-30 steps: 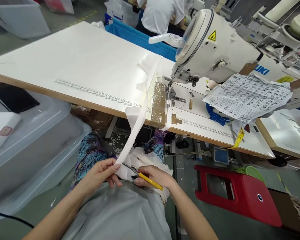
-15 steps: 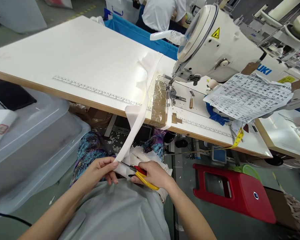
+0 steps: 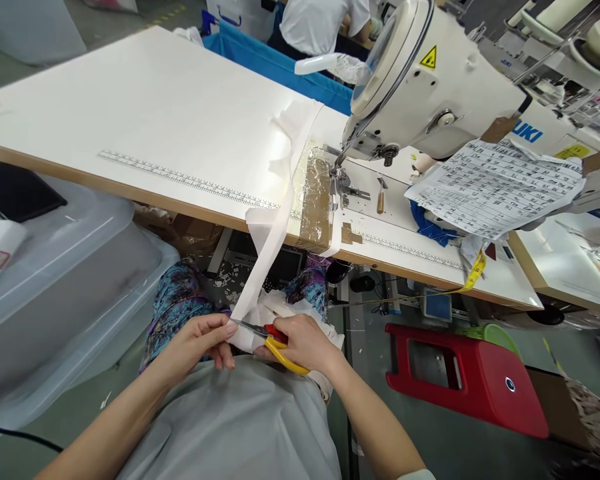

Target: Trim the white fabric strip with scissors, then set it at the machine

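Note:
Over my lap, my left hand [image 3: 211, 339] pinches a long white fabric strip [image 3: 263, 267] between thumb and fingers. The strip runs up from there, over the table edge and along the tabletop toward the sewing machine. My right hand [image 3: 303, 343] is closed around yellow-and-red-handled scissors [image 3: 284, 357]. Their dark blades point left and lie against the strip, right beside my left fingertips. Whether the blade tips cut into the cloth is too small to tell. More crumpled white fabric [image 3: 300, 308] rests on my lap, partly behind my right hand.
A white sewing table [image 3: 180, 113] carries the sewing machine [image 3: 415, 87], a paper sheet [image 3: 500, 187] and a yellow tape measure [image 3: 475, 272]. Clear plastic boxes [image 3: 100, 267] stand at left, a red stool [image 3: 465, 377] at right. Behind a blue cloth bin [image 3: 260, 60] sits a person [image 3: 313, 27].
The scissors have turned slightly and moved a little left, their blades now closer together. My left hand keeps its pinch on the strip. The whole view has shifted slightly.

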A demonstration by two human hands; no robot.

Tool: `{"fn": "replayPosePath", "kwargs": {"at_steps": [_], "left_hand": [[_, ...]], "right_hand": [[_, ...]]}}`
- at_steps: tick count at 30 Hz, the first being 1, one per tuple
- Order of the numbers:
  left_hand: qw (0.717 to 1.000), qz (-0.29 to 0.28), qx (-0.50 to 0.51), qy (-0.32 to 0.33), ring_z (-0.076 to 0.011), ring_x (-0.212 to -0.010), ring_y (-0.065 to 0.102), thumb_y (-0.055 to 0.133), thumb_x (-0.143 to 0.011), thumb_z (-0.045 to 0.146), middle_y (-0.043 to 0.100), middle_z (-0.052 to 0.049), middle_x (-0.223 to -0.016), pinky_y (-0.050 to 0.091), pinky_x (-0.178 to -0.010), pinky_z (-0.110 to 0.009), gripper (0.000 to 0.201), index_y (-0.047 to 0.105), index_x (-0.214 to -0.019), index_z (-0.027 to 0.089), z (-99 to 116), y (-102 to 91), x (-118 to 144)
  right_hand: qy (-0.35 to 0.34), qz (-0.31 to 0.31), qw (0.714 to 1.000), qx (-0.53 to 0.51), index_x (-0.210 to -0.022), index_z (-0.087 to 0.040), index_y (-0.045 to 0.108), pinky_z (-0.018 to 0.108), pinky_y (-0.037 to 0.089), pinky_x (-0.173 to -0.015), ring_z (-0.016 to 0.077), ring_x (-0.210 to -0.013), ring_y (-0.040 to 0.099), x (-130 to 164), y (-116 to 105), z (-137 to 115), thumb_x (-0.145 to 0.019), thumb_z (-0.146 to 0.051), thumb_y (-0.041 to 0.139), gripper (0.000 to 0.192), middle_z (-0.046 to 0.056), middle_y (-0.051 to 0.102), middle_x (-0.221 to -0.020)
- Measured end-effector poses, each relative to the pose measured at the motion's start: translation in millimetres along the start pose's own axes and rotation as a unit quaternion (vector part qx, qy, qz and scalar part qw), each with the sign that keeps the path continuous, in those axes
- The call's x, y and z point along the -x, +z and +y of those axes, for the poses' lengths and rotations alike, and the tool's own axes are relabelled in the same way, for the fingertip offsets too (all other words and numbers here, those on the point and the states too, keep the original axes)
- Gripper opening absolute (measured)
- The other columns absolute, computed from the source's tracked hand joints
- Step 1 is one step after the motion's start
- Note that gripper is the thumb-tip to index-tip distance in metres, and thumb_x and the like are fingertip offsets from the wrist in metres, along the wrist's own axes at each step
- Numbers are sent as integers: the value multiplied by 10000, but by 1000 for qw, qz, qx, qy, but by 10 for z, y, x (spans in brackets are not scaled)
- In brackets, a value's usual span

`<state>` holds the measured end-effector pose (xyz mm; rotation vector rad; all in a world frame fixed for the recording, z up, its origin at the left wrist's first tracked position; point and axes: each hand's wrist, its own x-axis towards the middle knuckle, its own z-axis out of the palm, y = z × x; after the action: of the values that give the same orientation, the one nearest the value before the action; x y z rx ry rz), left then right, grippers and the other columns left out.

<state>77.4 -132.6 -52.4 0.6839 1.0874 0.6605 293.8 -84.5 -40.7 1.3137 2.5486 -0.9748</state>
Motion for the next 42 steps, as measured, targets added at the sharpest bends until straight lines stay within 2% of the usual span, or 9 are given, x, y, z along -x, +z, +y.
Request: {"fn": "replayPosePath", "kwargs": {"at_steps": [6, 12, 15, 18, 25, 27, 32, 38, 42], "left_hand": [[980, 45, -184, 60, -155, -508, 582, 563, -811, 626, 707, -54, -765, 466, -499, -267, 529, 593, -1072, 166, -44, -268, -115], [832, 251, -381, 316, -286, -1139, 520, 527, -850, 482, 546, -144, -1260, 415, -987, -420, 499, 573, -1242, 177, 280, -433, -710], [860, 222, -333, 315, -297, -1256, 432, 596, -790, 474, 563, -122, -1271, 305, -1089, -393, 410, 664, -1075, 187, 379, -336, -970], [897, 208, -292, 259, -246, -959, 597, 525, -818, 524, 677, -77, -959, 458, -876, -312, 369, 666, -865, 187, 253, -359, -1019], [905, 324, -253, 111, -162, -385, 440, 614, -694, 429, 480, 42, -450, 324, -430, -254, 252, 544, -792, 207, -311, -804, -469], [921, 294, -236, 97, -165, -412, 465, 620, -705, 447, 492, 44, -464, 362, -456, -251, 276, 567, -832, 207, -280, -680, -268], [985, 14, -151, 86, -199, -663, 579, 598, -781, 532, 650, -42, -767, 472, -585, -265, 386, 634, -957, 190, 113, -55, 21], [916, 101, -319, 221, -136, -615, 472, 570, -843, 510, 580, -52, -879, 382, -547, -239, 398, 630, -620, 186, 249, 172, 26], [974, 2, -199, 106, -130, -462, 493, 563, -830, 601, 622, -23, -621, 392, -475, -238, 418, 613, -751, 194, 245, 163, 6]], "right_hand": [[34, 40, 996, -73, -598, -193, 391, 232, 182, -516, 90, -530, 288, 127, 75, 67, -764, -565, 666, 491, -66, 355, -552], [33, 80, 981, -172, -622, -208, 324, 222, 203, -503, 99, -548, 297, 313, 173, 24, -790, -518, 601, 448, -59, 355, -574], [35, 97, 970, -220, -638, -211, 340, 218, 239, -508, 106, -563, 322, 362, 188, 18, -778, -508, 630, 438, -46, 404, -598], [42, 107, 958, -263, -650, -203, 394, 224, 294, -536, 117, -582, 377, 444, 169, 60, -778, -509, 653, 421, -29, 470, -626], [58, 111, 921, -369, -714, -179, 503, 224, 320, -550, 120, -593, 412, 591, 206, 175, -779, -504, 683, 377, -32, 465, -636], [61, 95, 915, -387, -719, -177, 499, 221, 314, -543, 117, -592, 399, 560, 222, 160, -780, -510, 678, 383, -34, 456, -635], [65, 65, 928, -360, -701, -178, 470, 214, 294, -538, 108, -599, 362, 456, 158, 96, -788, -544, 657, 420, -41, 437, -632], [40, 16, 959, -280, -703, -183, 463, 211, 258, -517, 100, -597, 342, 439, 24, 144, -813, -560, 623, 425, -51, 418, -638], [20, -18, 961, -275, -716, -186, 458, 215, 261, -504, 102, -594, 334, 412, -14, 200, -849, -568, 552, 415, -47, 406, -648]]}}
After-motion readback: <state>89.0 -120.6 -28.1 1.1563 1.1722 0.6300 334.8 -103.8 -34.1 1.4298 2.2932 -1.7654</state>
